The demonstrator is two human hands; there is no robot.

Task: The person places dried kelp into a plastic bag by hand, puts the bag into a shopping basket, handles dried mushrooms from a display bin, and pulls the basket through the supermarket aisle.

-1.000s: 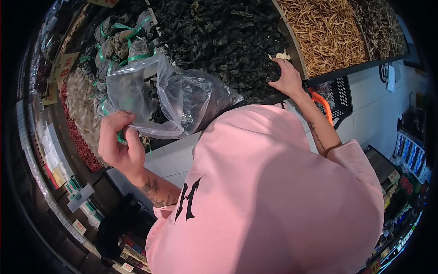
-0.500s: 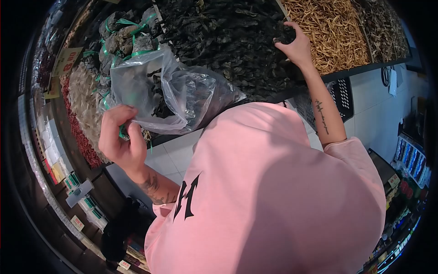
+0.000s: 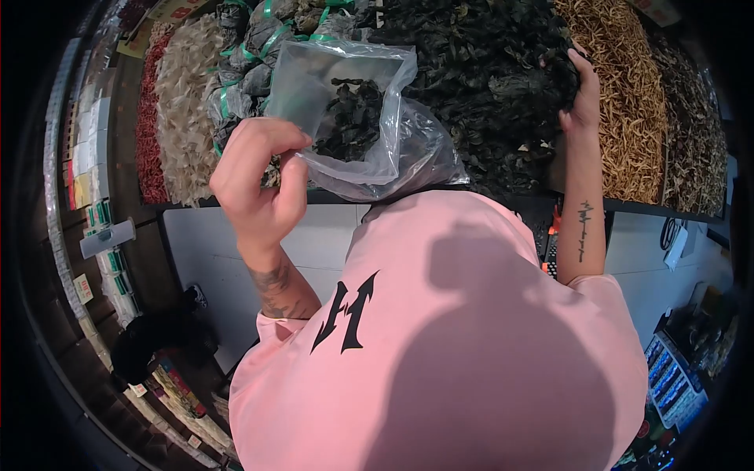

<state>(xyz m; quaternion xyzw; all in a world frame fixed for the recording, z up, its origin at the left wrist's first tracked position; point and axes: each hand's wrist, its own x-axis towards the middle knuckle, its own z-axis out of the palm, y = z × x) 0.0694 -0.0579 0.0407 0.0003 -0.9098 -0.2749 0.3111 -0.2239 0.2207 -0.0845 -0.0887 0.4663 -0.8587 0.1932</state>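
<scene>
My left hand (image 3: 263,177) pinches the near left rim of a clear plastic bag (image 3: 428,149) between thumb and fingertips. The bag's mouth faces me, wide apart, and dark leafy dried pieces (image 3: 349,118) show inside. It rests at the front of a big pile of the same dark, seaweed-like dried pieces (image 3: 491,86). At the right side of this pile, my right hand (image 3: 583,98) curls around a clump of them. Its thumb and fingertips show at the clump's edge, and dark pieces partly hide the grip.
Thin yellow-brown dried strips (image 3: 620,78) lie right of the pile, with darker dried goods (image 3: 695,133) beyond. To the left are grey bundles tied with green ribbon (image 3: 259,43), pale dried flakes (image 3: 188,102) and red dried pieces (image 3: 149,125). Packed shelves (image 3: 98,204) stand far left.
The camera view has turned, so the counter looks level now. The bag's mouth faces me more, showing the dark pieces inside. My right hand stays at the pile's right side, around a clump.
</scene>
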